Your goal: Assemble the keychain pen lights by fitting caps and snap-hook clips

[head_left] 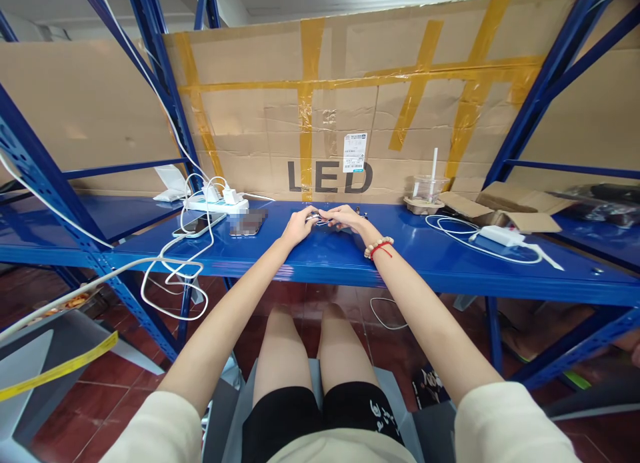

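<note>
Both my hands meet over the middle of the blue metal shelf (320, 250). The fingers of my left hand (299, 226) are closed on a small shiny piece (314, 216), too small to identify. My right hand (345, 218) pinches at the same piece from the other side, its fingertips nearly touching the left ones. A beaded bracelet and a red string circle the right wrist. Just behind the right hand, some tiny dark and metallic bits (361, 213) lie on the shelf, partly hidden by it.
A white power strip (220, 203) with plugs and cables, a phone (200, 224) and a blurred flat device (249, 222) lie at left. Rightward are a plastic cup (430, 186) with a straw, an opened cardboard box (515, 206) and a white adapter (501, 236). Taped cardboard (280, 136) stands behind.
</note>
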{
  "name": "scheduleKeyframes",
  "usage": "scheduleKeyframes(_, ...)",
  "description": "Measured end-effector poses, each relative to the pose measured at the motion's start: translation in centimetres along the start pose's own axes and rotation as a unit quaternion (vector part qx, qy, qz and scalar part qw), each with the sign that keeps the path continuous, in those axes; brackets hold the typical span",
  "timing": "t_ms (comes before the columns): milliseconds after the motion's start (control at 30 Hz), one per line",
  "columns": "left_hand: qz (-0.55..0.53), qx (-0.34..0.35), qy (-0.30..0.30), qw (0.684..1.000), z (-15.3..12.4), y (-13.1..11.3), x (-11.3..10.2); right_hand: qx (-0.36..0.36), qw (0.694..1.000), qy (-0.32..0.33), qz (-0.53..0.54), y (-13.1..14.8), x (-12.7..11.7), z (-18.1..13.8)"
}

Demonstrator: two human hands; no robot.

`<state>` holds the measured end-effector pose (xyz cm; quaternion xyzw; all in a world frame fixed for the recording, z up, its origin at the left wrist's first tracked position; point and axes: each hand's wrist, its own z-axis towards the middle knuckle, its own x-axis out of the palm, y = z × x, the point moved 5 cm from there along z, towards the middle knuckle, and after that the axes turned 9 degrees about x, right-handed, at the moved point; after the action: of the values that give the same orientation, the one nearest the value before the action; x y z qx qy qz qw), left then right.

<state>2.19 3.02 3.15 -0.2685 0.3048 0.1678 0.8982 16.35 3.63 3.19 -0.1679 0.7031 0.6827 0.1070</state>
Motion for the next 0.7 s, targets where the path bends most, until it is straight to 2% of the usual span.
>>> scheduleKeyframes(167,0.015,-0.04,-0.028,0.999,0.15,0.81,-0.12,-0.098,0.995,-0.032,0.012,0.42,-0.34,0.34)
scheduleKeyframes(267,0.014,-0.042,-0.023,0.999,0.07,0.71,-0.09,-0.116,0.993,-0.036,0.012,0.53,-0.44,0.33)
scheduleKeyframes(433,0.016,-0.029,-0.011,0.999,-0.02,0.27,-0.07,-0.092,0.995,-0.035,0.006,0.6,-0.62,0.01)
scheduleKeyframes(700,0.01,-0.006,-0.008,1.0,-0.02,-0.1,-0.07,-0.018,0.999,0.006,0.049,-0.14,-0.52,0.19)
